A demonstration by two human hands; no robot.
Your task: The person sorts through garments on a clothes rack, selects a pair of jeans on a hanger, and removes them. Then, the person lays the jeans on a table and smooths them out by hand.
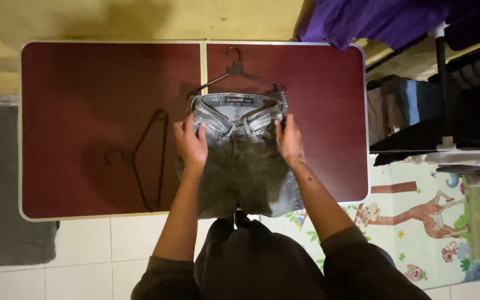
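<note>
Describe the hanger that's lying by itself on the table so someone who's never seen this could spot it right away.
Start at the dark red folding table. On its left half, just left of the left hand and the grey jeans, lies a thin dark wire hanger. Unlike the other hanger at the jeans' waistband, it lies bare, hook pointing left.

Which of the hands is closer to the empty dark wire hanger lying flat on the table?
Left. The left hand grips the jeans just beside the empty dark wire hanger; the right hand is across the jeans.
</note>
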